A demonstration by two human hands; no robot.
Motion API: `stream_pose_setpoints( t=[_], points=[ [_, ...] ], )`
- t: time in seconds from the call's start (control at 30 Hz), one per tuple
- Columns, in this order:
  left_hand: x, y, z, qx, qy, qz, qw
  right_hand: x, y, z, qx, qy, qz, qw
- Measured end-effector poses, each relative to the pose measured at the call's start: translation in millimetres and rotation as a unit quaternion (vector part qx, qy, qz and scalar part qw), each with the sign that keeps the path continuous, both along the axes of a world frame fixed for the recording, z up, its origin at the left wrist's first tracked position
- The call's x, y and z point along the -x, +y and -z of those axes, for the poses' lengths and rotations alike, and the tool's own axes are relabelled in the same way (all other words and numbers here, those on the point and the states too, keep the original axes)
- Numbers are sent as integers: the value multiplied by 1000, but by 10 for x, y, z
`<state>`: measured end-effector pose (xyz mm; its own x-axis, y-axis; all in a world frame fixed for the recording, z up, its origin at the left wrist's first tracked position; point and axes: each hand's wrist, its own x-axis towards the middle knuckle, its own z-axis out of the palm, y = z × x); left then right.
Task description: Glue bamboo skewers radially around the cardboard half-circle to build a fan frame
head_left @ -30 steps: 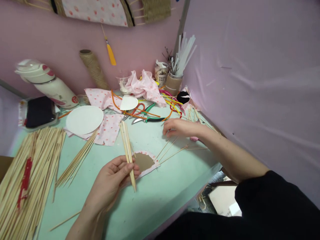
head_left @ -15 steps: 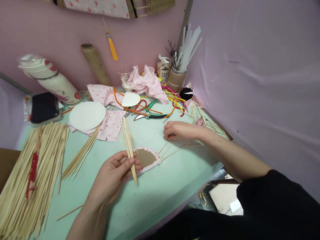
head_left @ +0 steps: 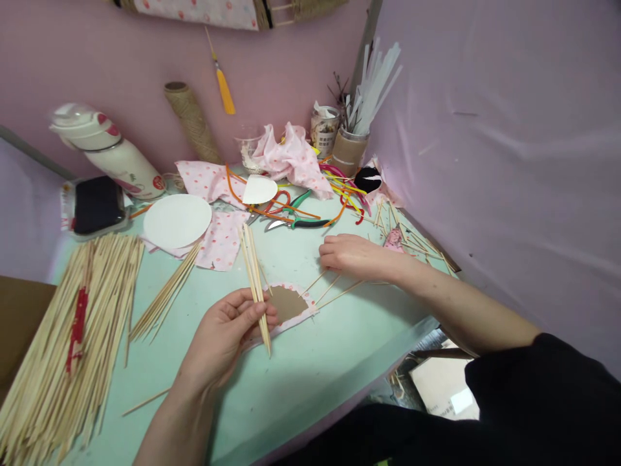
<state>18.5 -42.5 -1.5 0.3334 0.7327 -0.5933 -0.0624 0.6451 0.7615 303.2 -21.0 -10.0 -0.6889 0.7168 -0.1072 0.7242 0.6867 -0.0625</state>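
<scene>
My left hand [head_left: 233, 323] is closed around a small bundle of thin bamboo sticks [head_left: 255, 285], pinched between thumb and fingers and pointing up and away. Partly behind this hand lies a brown cardboard oval [head_left: 287, 304], edged with pink dotted fabric [head_left: 310, 303]. Several thin sticks [head_left: 334, 298] fan out from its right edge towards my right hand [head_left: 347, 254]. That hand rests low over their far ends, palm down, fingers curled together; the fingertips and anything in them are hidden.
A large pile of bamboo sticks [head_left: 72, 349] covers the left side, beside a smaller bundle [head_left: 167, 291]. Pruning shears [head_left: 305, 223], a white oval [head_left: 178, 221], pink cloth [head_left: 291, 162] and a tilted bottle [head_left: 114, 152] lie behind. Short sticks [head_left: 422, 243] are scattered at right.
The whole view has shifted slightly, with things appearing further right. My right hand has turned a little over the stick ends; my left hand keeps its hold on the bundle.
</scene>
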Motion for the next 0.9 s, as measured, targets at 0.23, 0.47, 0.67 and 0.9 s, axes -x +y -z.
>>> stream_pose_setpoints(
  t=[0.23, 0.47, 0.67, 0.9],
  points=[
    [5, -1, 7, 1, 1, -1, 1000, 84, -95, -102, -35, -42, -11, 998],
    [-15, 2, -10, -8, 11, -2, 1000, 54, -55, -51, -24, -63, -1, 998],
    [-24, 5, -33, -9, 15, 1, 1000, 7, -27, -25, -28, -65, -16, 997],
    [-14, 6, -27, -12, 14, 4, 1000, 35, -37, 22, -37, -51, -27, 998]
  ],
)
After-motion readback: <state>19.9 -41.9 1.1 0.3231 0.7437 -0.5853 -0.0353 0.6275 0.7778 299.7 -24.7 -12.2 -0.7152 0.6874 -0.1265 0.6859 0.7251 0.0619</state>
